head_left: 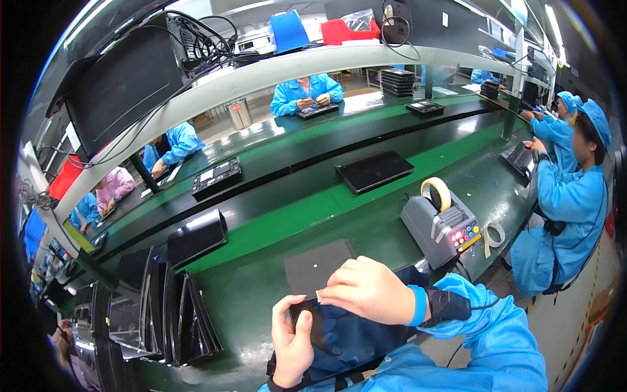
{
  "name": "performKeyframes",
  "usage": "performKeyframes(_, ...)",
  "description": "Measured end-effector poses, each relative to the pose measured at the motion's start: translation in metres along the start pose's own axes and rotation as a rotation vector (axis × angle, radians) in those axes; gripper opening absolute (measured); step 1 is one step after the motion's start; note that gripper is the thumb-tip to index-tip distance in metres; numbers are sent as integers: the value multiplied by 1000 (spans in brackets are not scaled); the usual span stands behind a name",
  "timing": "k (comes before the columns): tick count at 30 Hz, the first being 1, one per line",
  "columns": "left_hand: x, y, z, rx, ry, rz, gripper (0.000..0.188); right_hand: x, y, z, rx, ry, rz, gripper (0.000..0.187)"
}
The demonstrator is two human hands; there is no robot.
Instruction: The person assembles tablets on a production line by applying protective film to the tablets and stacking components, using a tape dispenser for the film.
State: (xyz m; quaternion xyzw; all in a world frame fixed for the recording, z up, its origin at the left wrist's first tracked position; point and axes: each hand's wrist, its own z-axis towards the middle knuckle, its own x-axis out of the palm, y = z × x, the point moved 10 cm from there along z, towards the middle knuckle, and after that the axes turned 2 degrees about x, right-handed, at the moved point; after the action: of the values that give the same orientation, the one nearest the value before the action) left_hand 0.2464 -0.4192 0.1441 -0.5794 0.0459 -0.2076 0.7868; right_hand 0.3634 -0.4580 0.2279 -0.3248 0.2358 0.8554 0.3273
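Note:
A dark, glossy flat screen panel (356, 336) lies tilted in front of me, close to my body. My left hand (292, 343) grips its left corner, thumb on the face and fingers behind the edge. My right hand (366, 291) reaches across the panel's upper edge with its fingers pinched together near that same corner. A small pale strip (319, 296), seemingly tape, shows at the right fingertips. The right wrist wears a blue band (418, 305). Beyond the panel, a dark grey flat sheet (319, 264) lies on the green bench.
A grey tape dispenser (437, 225) stands to the right, with a loose tape roll (494, 234) beside it. Several dark panels (166, 313) stand upright at the left. More panels (375, 171) lie on the green line (307, 219). Co-workers (562, 196) sit to the right and across.

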Motion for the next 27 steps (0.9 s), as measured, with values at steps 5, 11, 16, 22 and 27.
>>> performKeyframes(5, -8, 1, -1, 15, -24, 13, 29, 28, -20, 11, 144, 113, 202, 19)
performKeyframes(11, -29, -23, 24, 86, -120, 146, 28, 29, -24, 40, 175, 146, 12, 27)
performKeyframes(16, -97, -42, 100, 181, -304, 312, 25, -67, -51, 8, 299, -287, 183, 13)
performKeyframes(22, -227, 67, 249, 70, -365, 426, 25, -23, -133, -136, 945, -399, 328, 16)
performKeyframes(27, -192, 219, 357, -85, -155, 636, 25, 19, -147, -208, 1235, -577, 318, 26)
